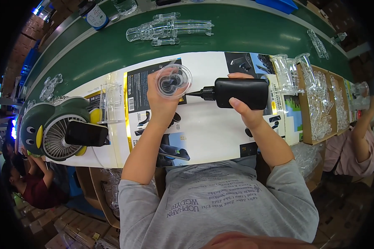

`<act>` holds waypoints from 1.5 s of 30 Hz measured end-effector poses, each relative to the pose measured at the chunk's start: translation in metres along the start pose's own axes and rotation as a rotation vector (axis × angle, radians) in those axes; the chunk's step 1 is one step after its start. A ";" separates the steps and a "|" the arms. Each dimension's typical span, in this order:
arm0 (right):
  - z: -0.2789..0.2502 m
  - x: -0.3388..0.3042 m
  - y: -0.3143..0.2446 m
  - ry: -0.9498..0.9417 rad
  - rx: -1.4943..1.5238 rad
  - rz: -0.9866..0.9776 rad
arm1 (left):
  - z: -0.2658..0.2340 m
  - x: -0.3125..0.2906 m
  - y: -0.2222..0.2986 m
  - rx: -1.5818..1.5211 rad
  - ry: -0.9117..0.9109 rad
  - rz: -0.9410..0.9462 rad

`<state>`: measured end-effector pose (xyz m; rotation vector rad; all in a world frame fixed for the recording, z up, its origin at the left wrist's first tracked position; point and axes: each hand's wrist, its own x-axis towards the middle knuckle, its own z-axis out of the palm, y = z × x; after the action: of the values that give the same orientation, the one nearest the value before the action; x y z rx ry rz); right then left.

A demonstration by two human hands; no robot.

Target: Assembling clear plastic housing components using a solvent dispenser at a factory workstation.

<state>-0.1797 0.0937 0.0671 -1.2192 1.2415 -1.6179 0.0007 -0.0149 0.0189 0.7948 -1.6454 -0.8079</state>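
Note:
My left hand (pixel 163 106) is closed round a clear plastic part (pixel 181 73) with a round rim and a lobed shape inside, held up over the printed card sheet. In my right hand (pixel 250 115) a black squeeze bottle (pixel 242 93) lies on its side, gripped between thumb and fingers. Its thin black nozzle (pixel 194 94) points left at the lower right of the clear part's rim. Whether the tip touches the plastic I cannot tell. Beneath both hands spreads the white card sheet (pixel 212 137), printed with product pictures.
A green penguin-shaped fan (pixel 62 108) stands left, a phone (pixel 86 133) against it. Clear tubes (pixel 281 68) and a carton of clear parts (pixel 320 106) are at right. Beyond, a green belt (pixel 245 31) carries a clear figure-shaped assembly (pixel 170 29). Other people sit at both sides.

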 end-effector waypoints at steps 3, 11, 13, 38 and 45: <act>-0.001 0.000 -0.001 -0.005 -0.009 0.014 | 0.000 0.000 0.000 -0.003 0.009 0.013; -0.001 0.000 -0.001 0.011 0.006 -0.008 | -0.001 0.000 0.006 -0.002 -0.026 0.022; -0.002 0.000 0.001 0.008 -0.003 -0.008 | -0.001 0.000 0.006 -0.001 -0.031 0.017; -0.006 0.002 0.003 0.052 -0.005 -0.027 | -0.001 0.000 0.004 0.013 -0.022 0.054; -0.006 0.003 0.000 0.071 -0.016 -0.005 | 0.002 -0.001 0.001 -0.006 0.024 0.036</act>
<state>-0.1865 0.0924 0.0671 -1.1843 1.2989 -1.6705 -0.0007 -0.0133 0.0185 0.7657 -1.6303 -0.7749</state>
